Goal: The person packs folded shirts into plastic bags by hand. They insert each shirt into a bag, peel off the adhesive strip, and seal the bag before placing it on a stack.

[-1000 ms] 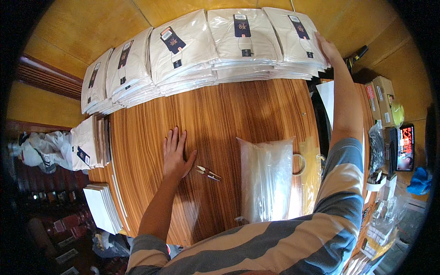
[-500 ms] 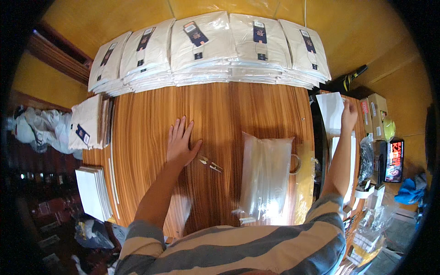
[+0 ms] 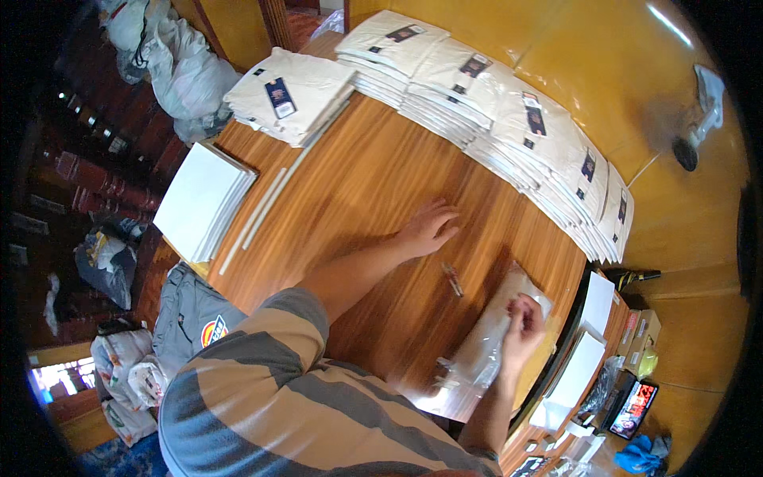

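Note:
My left hand is open near the middle of the wooden table, palm down with the fingers stretched out and nothing in it. Close to its fingertips lies a small metal tool that looks like thread snips. My right hand hovers over a stack of clear plastic bags at the table's right side. Its fingers are curled in; whatever they may hold is hidden.
Folded cream garments with dark tags line the far edge in stacks. Another garment pile and white sheets sit at the left. More white sheets, a lit screen and small boxes stand to the right.
My view has swung to the left. My right hand has left the white sheets on the right and come over the plastic bags. My left hand stays near the small metal tool.

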Available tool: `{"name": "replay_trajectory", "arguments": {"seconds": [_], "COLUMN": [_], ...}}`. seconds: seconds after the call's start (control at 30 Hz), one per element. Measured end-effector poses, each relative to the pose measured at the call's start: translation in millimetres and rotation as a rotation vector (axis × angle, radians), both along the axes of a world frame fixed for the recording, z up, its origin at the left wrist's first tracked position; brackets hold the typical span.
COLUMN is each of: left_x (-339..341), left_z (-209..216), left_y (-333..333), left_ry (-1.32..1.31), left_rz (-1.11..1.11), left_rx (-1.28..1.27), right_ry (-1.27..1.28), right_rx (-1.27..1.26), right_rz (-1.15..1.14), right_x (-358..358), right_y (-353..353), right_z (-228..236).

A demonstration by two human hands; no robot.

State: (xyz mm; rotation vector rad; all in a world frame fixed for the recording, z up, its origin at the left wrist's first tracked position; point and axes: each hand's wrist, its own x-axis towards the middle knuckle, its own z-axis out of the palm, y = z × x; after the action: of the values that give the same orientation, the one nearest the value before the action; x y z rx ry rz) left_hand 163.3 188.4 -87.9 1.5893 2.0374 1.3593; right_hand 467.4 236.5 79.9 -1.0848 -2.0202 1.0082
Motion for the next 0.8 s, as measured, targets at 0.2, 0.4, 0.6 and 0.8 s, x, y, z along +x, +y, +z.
{"name": "replay_trajectory", "arguments": {"seconds": [0.2, 0.4, 0.6, 0.8], "left_x": [-32, -117, -191, -225], "left_z": [40, 49, 56, 57], "left_y": [-147, -260, -275, -209], "left_ry": [-0.426, -0.682, -0.894, -1.116], "left_rz": [-0.336, -0.221, -0.245, -0.352], "left_rx": [-0.16, -0.325, -0.15, 0.051], "right_ry": [0.404, 0.244, 0.117, 0.064], "right_rx": [-0.688, -0.763, -0.762, -0.605], "right_rz": [0.271, 0.314, 0.208, 0.181], "right_x": [-288, -524, -559, -566], "right_y": [-76, -41, -61, -62], "right_z": [1, -47, -37, -37]}}
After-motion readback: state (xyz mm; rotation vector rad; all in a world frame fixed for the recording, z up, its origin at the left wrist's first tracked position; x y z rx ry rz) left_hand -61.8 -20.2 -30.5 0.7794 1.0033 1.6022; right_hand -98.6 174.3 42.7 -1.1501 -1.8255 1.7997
